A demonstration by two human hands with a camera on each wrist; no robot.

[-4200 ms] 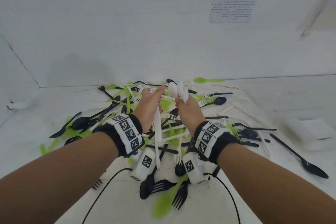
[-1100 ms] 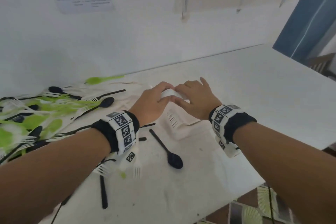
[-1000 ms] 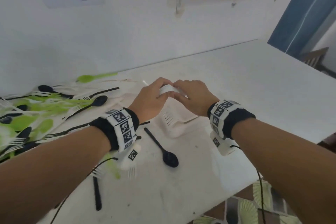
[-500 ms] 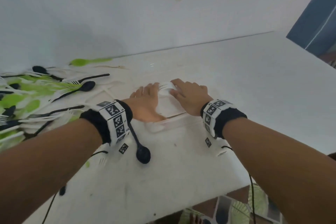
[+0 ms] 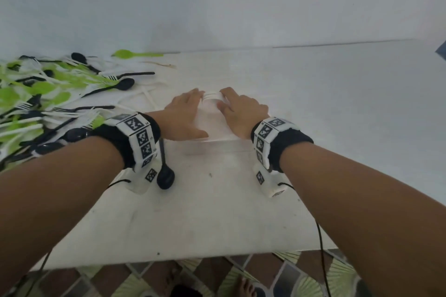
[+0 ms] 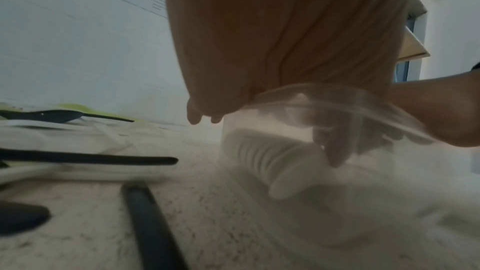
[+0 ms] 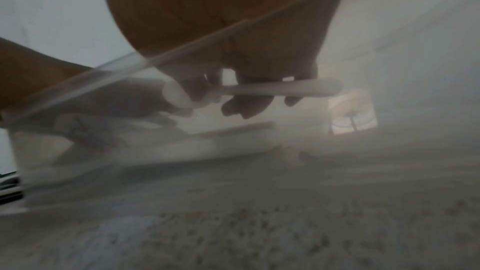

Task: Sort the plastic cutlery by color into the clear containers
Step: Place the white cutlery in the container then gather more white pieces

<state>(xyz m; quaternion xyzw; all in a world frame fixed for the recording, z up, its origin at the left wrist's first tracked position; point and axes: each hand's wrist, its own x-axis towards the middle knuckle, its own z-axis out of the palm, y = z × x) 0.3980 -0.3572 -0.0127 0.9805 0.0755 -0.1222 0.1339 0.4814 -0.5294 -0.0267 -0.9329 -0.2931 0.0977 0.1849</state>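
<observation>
White plastic cutlery [image 5: 212, 97], ridged and thin, sits bunched between both hands inside a clear rectangular plastic container [image 5: 218, 146], the left hand [image 5: 184, 117] flat with fingers straight beside it, the right hand [image 5: 240, 112] curled onto the bundle's handles.

Both bare forearms reach forward from the near edge, each wrist wrapped in a black band with white coded tags. The left hand [image 5: 184, 116] lies palm down, fingers straight and together, thumb spread toward the right. The right hand [image 5: 239, 112] sits just beside it, palm down, its fingers curled downward round a thin white plastic cutlery handle [image 7: 280, 89].
</observation>
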